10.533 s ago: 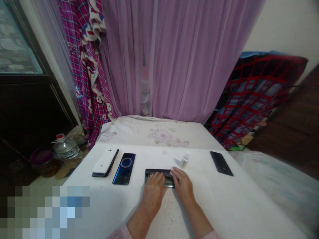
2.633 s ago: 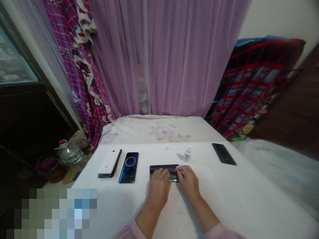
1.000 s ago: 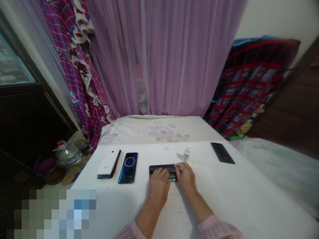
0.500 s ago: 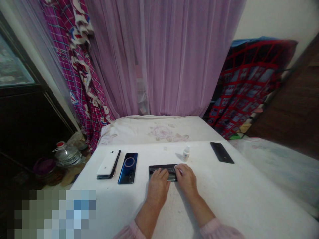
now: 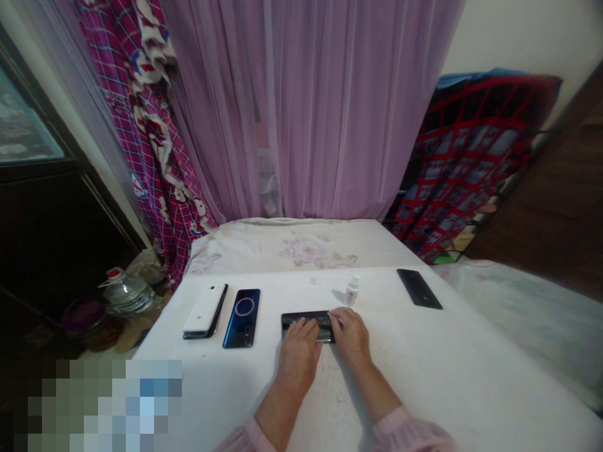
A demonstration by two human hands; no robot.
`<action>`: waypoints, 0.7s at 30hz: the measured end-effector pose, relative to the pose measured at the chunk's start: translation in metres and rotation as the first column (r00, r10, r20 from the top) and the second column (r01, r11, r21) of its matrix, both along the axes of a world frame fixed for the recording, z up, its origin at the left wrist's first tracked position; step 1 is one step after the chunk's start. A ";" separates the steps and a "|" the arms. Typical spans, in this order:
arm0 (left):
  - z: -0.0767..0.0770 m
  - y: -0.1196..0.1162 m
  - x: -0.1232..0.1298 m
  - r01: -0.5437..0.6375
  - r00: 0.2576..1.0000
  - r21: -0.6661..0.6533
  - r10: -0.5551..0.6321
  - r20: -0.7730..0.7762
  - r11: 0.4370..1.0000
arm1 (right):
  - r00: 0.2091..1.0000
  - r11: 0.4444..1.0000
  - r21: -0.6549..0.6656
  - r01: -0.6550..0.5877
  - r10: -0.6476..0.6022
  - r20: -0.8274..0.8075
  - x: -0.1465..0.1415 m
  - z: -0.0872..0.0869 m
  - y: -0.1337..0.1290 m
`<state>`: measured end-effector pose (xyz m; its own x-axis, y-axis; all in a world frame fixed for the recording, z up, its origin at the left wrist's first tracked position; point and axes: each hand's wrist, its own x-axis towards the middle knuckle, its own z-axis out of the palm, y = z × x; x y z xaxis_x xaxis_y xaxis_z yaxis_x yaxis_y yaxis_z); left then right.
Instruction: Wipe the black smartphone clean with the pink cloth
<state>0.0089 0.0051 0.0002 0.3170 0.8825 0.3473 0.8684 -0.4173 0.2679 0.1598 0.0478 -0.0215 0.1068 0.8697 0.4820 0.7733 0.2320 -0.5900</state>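
A dark, glossy smartphone (image 5: 326,331) lies sideways on the white tablecloth in front of me. My left hand (image 5: 300,348) rests over its left and middle part, the fingers on the screen and the thumb by the near edge, holding it in place. At the phone's right end, my right hand (image 5: 351,336) has its fingers pinched together against the corner. A trace of white shows by those fingertips, too small to name. Just beyond the right hand stands a small white bottle (image 5: 352,291).
Left of the phone lie a blue smartphone (image 5: 242,318) with a ring on its back and a stack topped by a white phone (image 5: 205,309). A black phone (image 5: 419,289) is at the far right. Purple curtains (image 5: 330,113) hang behind the table (image 5: 414,376).
My right hand has shifted slightly left along the phone's right end. The left hand and the phone have stayed in place.
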 end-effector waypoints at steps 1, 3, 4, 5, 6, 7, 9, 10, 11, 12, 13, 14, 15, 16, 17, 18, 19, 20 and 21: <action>0.000 0.000 0.000 0.002 1.000 0.001 -0.002 0.000 1.000 | 1.000 1.000 0.004 -0.006 0.006 -0.002 0.001 0.000 -0.004; 0.001 0.000 0.000 0.007 1.000 0.007 -0.007 0.002 1.000 | 1.000 1.000 0.021 -0.014 0.015 -0.004 0.004 0.000 -0.011; 0.001 0.000 0.000 0.007 1.000 0.010 -0.007 0.002 1.000 | 1.000 0.999 0.033 -0.016 0.016 -0.001 0.006 -0.001 -0.014; 0.001 0.000 0.000 0.007 1.000 0.012 -0.007 0.003 1.000 | 1.000 0.999 0.047 -0.017 0.016 0.004 0.007 0.000 -0.016; 0.001 0.000 0.000 0.006 1.000 0.014 -0.006 0.003 1.000 | 1.000 0.998 0.063 -0.017 0.016 0.012 0.008 0.000 -0.018; 0.001 0.000 0.000 0.005 1.000 0.017 -0.005 0.003 1.000 | 1.000 0.997 0.079 -0.015 0.014 0.020 0.009 0.000 -0.019; 0.001 0.000 0.000 0.003 1.000 0.023 -0.003 0.003 1.000 | 0.999 0.994 0.110 -0.005 0.001 0.032 0.008 0.001 -0.018; 0.001 -0.001 0.000 0.002 1.000 0.024 -0.002 0.002 1.000 | 0.999 0.993 0.121 0.003 -0.008 0.036 0.008 0.002 -0.017; 0.001 -0.001 0.000 0.003 1.000 0.024 -0.003 0.001 1.000 | 0.999 0.992 0.127 0.010 -0.014 0.037 0.007 0.002 -0.016; 0.002 -0.001 0.000 0.003 1.000 0.021 -0.003 0.000 1.000 | 0.999 0.992 0.124 0.011 -0.016 0.035 0.006 0.002 -0.015; 0.002 -0.001 0.000 0.003 1.000 0.018 -0.003 -0.001 1.000 | 0.999 0.994 0.113 0.006 -0.010 0.033 0.005 0.003 -0.014; 0.002 -0.001 0.000 0.002 1.000 0.015 -0.002 -0.002 1.000 | 1.000 0.995 0.096 -0.003 0.000 0.031 0.004 0.002 -0.013; 0.002 -0.001 0.000 0.002 1.000 0.013 -0.002 -0.001 1.000 | 0.999 0.997 0.078 -0.014 0.012 0.030 0.004 0.002 -0.012; 0.002 -0.001 0.000 0.002 1.000 0.012 -0.002 -0.001 1.000 | 0.999 0.998 0.061 -0.024 0.022 0.032 0.003 0.002 -0.012; 0.002 -0.001 0.000 0.003 1.000 0.013 -0.003 0.000 1.000 | 0.999 0.998 0.051 -0.028 0.027 0.037 0.003 0.001 -0.013; 0.001 -0.001 0.000 0.004 1.000 0.014 -0.004 0.000 1.000 | 0.999 0.998 0.047 -0.030 0.027 0.046 0.003 0.001 -0.014; 0.001 0.000 0.000 0.006 1.000 0.014 -0.006 0.000 1.000 | 0.998 0.998 0.048 -0.029 0.026 0.056 0.004 0.001 -0.016; 0.000 0.000 0.000 0.004 1.000 0.014 -0.004 0.000 1.000 | 0.997 0.998 0.051 -0.030 0.026 0.066 0.004 0.001 -0.018; -0.001 0.000 0.000 0.002 1.000 0.014 -0.002 -0.001 1.000 | 0.997 0.998 0.053 -0.031 0.027 0.075 0.004 0.001 -0.020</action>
<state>0.0089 0.0052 -0.0003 0.3187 0.8772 0.3591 0.8678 -0.4224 0.2616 0.1642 0.0279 -0.0206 0.0443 0.8443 0.5341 0.8068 0.2851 -0.5175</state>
